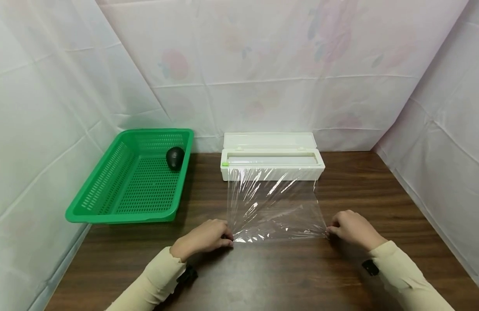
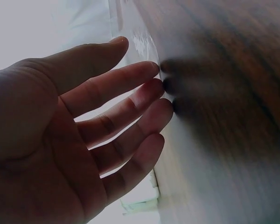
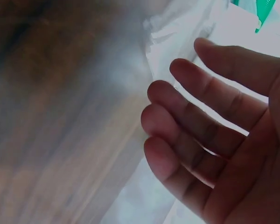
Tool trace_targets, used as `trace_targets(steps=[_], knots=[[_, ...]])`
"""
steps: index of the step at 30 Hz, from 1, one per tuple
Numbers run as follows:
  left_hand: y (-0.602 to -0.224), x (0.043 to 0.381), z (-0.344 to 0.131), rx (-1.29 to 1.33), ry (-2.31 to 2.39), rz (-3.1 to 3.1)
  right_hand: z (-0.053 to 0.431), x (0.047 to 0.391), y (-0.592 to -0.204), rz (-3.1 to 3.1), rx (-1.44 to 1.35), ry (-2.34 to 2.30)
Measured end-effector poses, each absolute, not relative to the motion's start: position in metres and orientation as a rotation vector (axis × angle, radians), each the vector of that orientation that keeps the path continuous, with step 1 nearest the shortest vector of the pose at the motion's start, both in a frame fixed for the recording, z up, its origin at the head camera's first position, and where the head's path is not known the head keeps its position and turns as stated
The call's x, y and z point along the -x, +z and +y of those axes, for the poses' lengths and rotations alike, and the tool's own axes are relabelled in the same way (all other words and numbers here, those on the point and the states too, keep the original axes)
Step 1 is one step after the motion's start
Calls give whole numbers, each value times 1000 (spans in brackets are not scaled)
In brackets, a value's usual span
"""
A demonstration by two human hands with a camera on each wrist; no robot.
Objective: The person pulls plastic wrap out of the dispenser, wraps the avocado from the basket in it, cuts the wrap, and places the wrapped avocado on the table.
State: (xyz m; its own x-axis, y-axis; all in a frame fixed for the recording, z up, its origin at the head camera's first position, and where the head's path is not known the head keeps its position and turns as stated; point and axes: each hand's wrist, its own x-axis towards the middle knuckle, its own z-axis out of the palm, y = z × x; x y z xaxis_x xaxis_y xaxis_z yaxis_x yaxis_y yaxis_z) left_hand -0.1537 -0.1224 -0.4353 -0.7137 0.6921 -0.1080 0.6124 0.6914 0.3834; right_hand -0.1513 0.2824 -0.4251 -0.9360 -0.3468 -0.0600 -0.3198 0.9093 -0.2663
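Observation:
A sheet of clear cling film stretches out from a white cling film dispenser toward the near side of the table. My left hand is at the film's near left corner. In the left wrist view its fingertips touch down at the film's edge, thumb apart from the fingers. At the near right corner is my right hand. The right wrist view shows its fingers loosely bent beside the crinkled film, the thumb separate. The dispenser's lid stands raised; a green slider sits at its left end.
A green plastic basket stands on the left of the dark wooden table. Inside it, near its right wall, lies a dark, rounded, avocado-like object. Pale patterned cloth hangs behind and along both sides.

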Motion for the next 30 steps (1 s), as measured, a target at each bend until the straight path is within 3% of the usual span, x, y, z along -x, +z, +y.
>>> trace_targets(steps=[30], knots=[[-438,158,-124,-1039,507,2685,274,147,-443,2930,383,-431]])
